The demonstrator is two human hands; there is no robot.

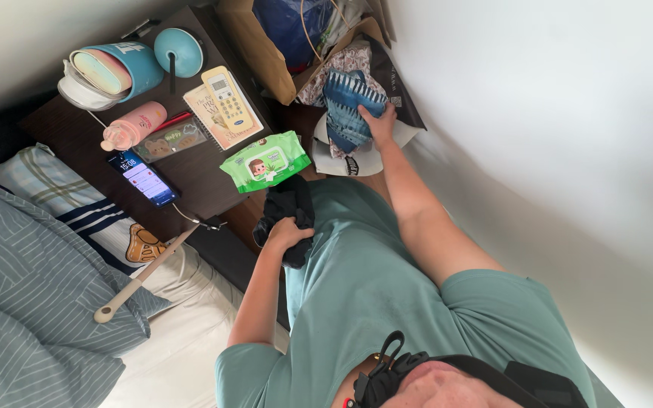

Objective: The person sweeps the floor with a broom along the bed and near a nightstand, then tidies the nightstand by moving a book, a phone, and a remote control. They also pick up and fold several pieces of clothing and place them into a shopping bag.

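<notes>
Green shirt [364, 279]; left hand [287, 233] grips black cloth [287, 204], right hand [379, 122] clutches blue patterned cloth [345, 102], green wipes pack [264, 161] at dark table [198, 174] edge

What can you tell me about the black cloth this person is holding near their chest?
The black cloth looks like soft, dark fabric, bunched and crumpled with no clear shape or print. One hand grips it from below, fingers closed into its folds, so most of it sticks out above the fist and a bit hangs beneath. It is held against the front of the person's green shirt, just below the green wipes pack at the edge of the dark nightstand. Whether it touches the pack cannot be told.
</notes>
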